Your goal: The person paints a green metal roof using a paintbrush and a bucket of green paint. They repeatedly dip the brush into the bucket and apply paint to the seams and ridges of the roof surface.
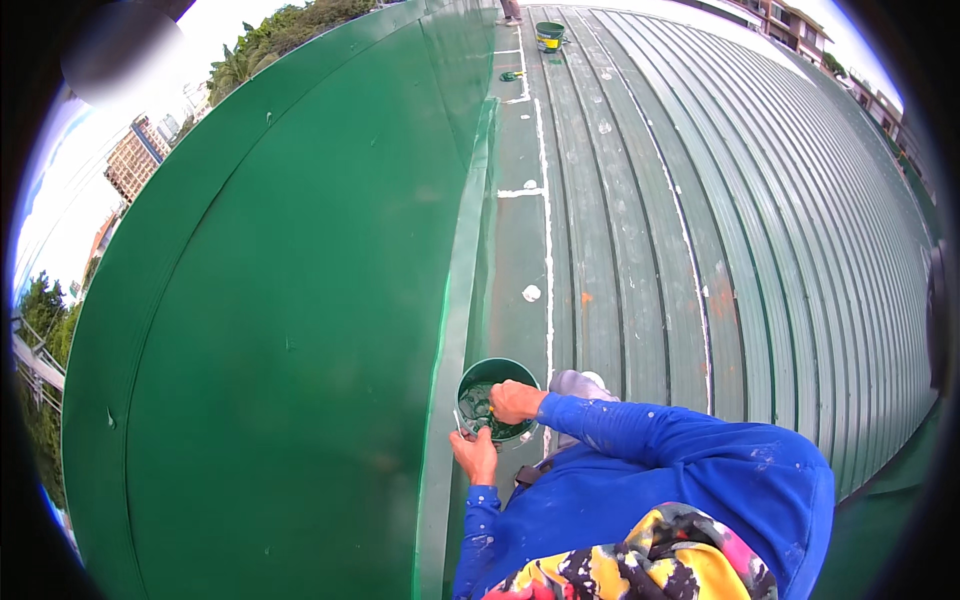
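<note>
A round bucket [498, 367] with dark green paint inside stands on the roof beside the flashing, in front of me. My left hand [475, 453] grips the bucket's near left rim, thumb over the edge. Over the bucket's opening, my right hand [516, 401] is closed on a thin tool whose small yellow part [492, 409] shows at the fingers. The tool's lower end is hidden in the bucket, and its kind cannot be made out.
A green painted metal wall [300, 300] rises on the left. Ribbed metal roofing [750, 225] with white sealant lines [548, 262] spreads to the right. Farther up are a second paint bucket [550, 37], a dark green round thing [511, 76] and another person's legs [511, 10].
</note>
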